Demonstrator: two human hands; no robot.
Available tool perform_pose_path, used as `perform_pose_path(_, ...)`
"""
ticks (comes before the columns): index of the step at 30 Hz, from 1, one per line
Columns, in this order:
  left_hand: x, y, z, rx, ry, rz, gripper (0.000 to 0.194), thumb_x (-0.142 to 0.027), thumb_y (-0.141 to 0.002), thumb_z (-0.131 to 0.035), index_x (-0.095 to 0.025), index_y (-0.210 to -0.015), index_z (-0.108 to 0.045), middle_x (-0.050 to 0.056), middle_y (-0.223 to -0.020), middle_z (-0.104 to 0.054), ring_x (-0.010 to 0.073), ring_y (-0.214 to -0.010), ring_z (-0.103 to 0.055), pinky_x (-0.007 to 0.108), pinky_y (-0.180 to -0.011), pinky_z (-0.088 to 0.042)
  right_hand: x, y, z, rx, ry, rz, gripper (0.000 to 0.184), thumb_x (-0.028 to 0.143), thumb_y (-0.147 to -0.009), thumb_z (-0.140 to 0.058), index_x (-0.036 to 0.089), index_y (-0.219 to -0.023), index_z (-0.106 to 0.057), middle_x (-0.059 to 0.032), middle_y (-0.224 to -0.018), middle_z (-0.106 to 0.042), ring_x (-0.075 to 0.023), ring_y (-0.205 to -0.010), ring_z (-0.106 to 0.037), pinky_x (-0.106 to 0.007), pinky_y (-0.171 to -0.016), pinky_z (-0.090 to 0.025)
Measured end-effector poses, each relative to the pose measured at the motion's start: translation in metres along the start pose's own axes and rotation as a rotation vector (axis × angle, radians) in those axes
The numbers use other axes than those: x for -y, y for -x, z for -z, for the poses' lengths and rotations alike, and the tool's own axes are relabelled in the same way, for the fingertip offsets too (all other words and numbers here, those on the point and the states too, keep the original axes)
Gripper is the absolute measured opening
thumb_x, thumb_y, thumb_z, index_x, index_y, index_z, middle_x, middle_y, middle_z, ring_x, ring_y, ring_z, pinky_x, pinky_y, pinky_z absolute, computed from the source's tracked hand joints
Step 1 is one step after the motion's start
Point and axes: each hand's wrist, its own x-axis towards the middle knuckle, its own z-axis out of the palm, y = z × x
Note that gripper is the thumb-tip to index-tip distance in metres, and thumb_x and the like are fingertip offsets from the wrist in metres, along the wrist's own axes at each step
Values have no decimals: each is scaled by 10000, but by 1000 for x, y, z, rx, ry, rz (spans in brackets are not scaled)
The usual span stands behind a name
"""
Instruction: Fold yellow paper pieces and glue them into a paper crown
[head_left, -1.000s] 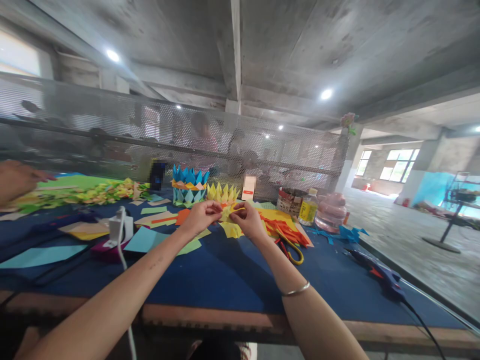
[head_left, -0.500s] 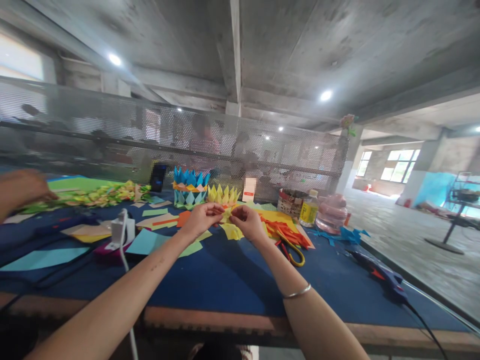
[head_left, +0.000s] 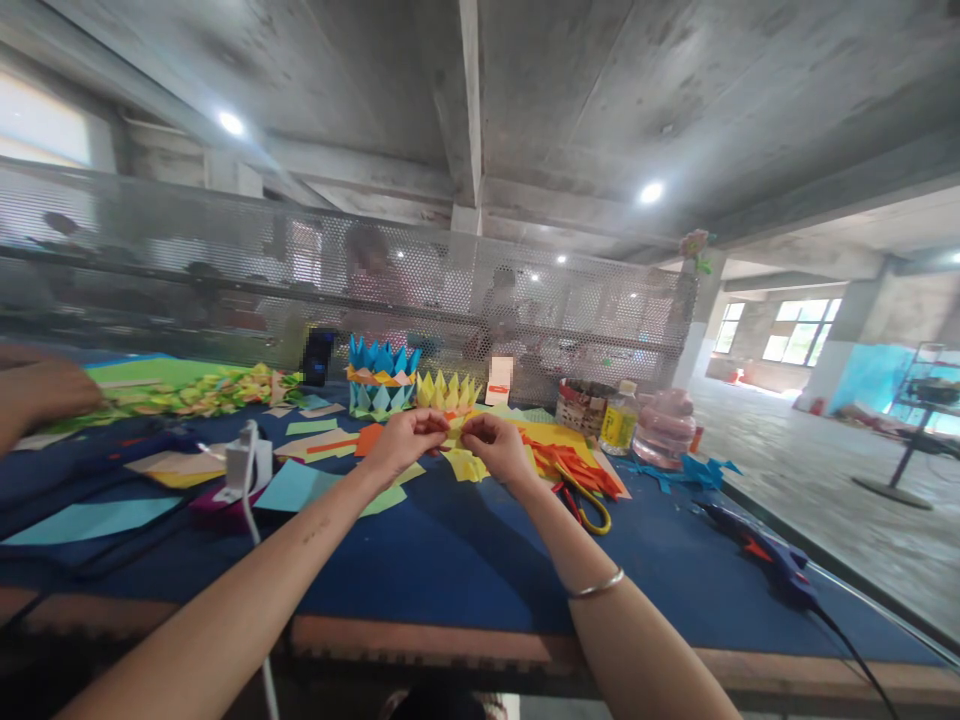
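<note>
My left hand (head_left: 409, 440) and my right hand (head_left: 496, 447) face each other over the middle of the table, fingertips pinched. Between them is a small piece of yellow paper (head_left: 454, 433), largely covered by the fingers. Just below lie folded yellow paper pieces (head_left: 466, 465). Behind the hands stands a yellow pointed paper ring (head_left: 448, 388), and left of it a taller blue, orange and pale-green one (head_left: 382, 375). Orange folded strips (head_left: 574, 462) and yellow-handled scissors (head_left: 592, 510) lie right of my right hand.
A white plug (head_left: 247, 462) with a cable and light-blue sheets (head_left: 296, 485) lie at left. Another person's hand (head_left: 52, 393) is near a green paper heap (head_left: 217, 390). A bottle (head_left: 619, 418), pink jar (head_left: 664, 428), woven basket (head_left: 581, 405) and glue gun (head_left: 765, 550) are at right.
My hands keep almost the same place, still pinched around the yellow paper. The other person's hand at far left has shifted slightly. A figure behind the mesh screen has moved left.
</note>
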Motion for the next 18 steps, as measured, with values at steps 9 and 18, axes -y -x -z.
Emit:
perform_pose_path(9, -6, 3, -1, -40, 78, 100, 149, -234, -556, -704, -162, -671, -642, -3, -658, -655, 156, -633, -645, 288, -635, -520, 7, 1, 1, 23, 3, -29, 180, 159, -663, -553, 156, -733, -719, 16, -594, -654, -74, -510, -524, -185, -526, -435)
perform_pose_path(18, -6, 3, -2, -44, 179, 169, 179, -279, -588, -738, -148, -682, -660, -6, -690, -642, 125, -633, -616, 272, -663, -520, 9, 3, 1, 21, 110, 43, 190, 147, -690, -557, 164, -748, -737, -19, -698, -705, -126, -631, -616, -226, -622, -472)
